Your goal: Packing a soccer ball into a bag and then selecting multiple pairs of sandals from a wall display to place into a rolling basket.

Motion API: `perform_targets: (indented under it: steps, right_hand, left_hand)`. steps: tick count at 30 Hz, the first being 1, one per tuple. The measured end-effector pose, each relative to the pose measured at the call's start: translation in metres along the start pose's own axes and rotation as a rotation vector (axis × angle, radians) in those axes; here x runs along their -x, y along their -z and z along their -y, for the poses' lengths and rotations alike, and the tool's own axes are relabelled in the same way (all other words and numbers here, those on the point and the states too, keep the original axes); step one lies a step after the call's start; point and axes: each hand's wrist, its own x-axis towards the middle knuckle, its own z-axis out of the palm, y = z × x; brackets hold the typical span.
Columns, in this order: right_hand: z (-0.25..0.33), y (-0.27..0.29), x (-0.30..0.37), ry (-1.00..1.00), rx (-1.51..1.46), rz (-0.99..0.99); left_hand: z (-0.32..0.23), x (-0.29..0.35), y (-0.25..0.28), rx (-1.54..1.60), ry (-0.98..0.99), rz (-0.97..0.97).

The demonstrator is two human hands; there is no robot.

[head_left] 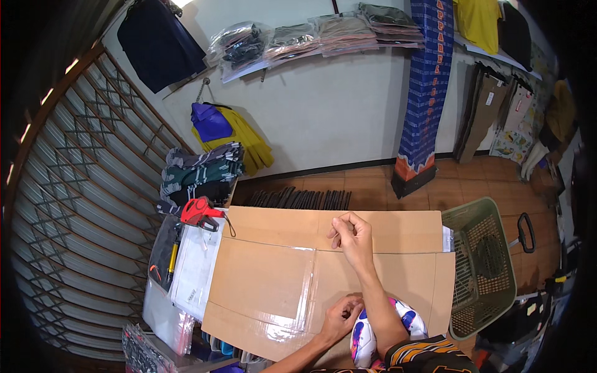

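A white football (364, 339) with purple, pink and blue patches sits at the near edge of a flat cardboard sheet (267, 267), partly hidden under my right forearm. My left hand (344, 315) is closed at the ball's left side, fingers curled together; what they pinch, if anything, is too small to make out. Raised over the cardboard's far part, my right hand (352, 235) is away from the ball. Its fingertips are drawn together in a pinch, and anything between them is too fine to see.
Left of the cardboard lie a red tape dispenser (200, 213), a yellow-handled tool (172, 261) and plastic-wrapped packets (168, 326). Folded clothes (205, 171) are stacked behind. A green plastic basket (485, 267) stands at the right. Beyond rises a blue pillar (423, 93).
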Motion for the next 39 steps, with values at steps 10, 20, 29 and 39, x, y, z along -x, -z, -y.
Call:
perform_targets:
  steps: [10,20,29,39]
  right_hand:
    - [-0.001,0.000,-0.001,-0.009,0.019,0.004]
    - [-0.003,0.003,-0.002,-0.037,0.005,-0.001]
    - [-0.004,0.013,-0.007,-0.191,-0.303,0.053]
    - [-0.003,0.011,-0.001,-0.245,-0.424,0.050]
  left_hand:
    - [-0.001,0.002,0.000,0.008,0.019,-0.049]
    - [0.008,0.007,0.001,0.165,0.080,-0.135]
    - [-0.001,0.007,0.007,0.261,0.174,-0.162]
    - [0.007,0.023,0.005,0.232,0.214,-0.113]
